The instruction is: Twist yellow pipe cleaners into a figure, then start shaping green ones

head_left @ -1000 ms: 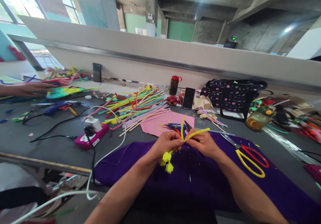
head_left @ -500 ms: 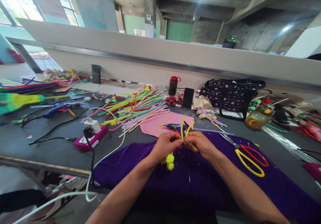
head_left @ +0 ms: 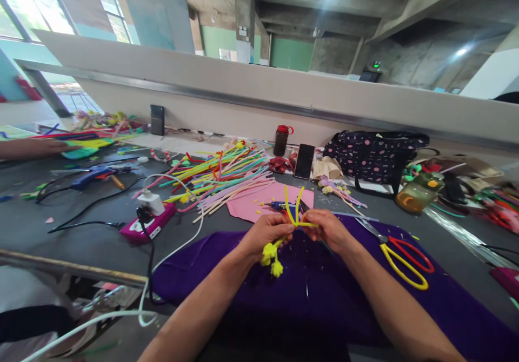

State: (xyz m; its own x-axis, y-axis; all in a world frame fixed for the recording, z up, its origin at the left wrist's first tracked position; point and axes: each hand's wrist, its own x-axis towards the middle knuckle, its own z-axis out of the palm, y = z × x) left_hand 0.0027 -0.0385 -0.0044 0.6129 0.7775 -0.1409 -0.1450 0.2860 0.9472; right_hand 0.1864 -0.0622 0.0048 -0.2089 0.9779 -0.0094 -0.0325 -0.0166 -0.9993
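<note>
My left hand (head_left: 265, 234) and my right hand (head_left: 329, 228) meet over a purple cloth (head_left: 308, 283), both pinched on yellow pipe cleaners (head_left: 295, 214). Thin yellow ends stick up and sideways between the fingers. Two fuzzy yellow balls (head_left: 272, 259) hang below my left hand on the same stems. Just beyond the hands lies a pink sheet (head_left: 259, 199) with a blue glue gun (head_left: 279, 206) on it.
Scissors with red and yellow handles (head_left: 405, 262) lie right of my hands. A heap of coloured pipe cleaners (head_left: 221, 175), a pink power strip (head_left: 148, 221), a phone (head_left: 305, 160), a bottle (head_left: 281, 138) and a dotted bag (head_left: 375, 154) sit further back. Another person's hand (head_left: 38, 147) works at far left.
My hands have kept twisting the yellow stems; the free ends now point up and right, and the yellow balls swing lower. The other person's hand has come back at far left.
</note>
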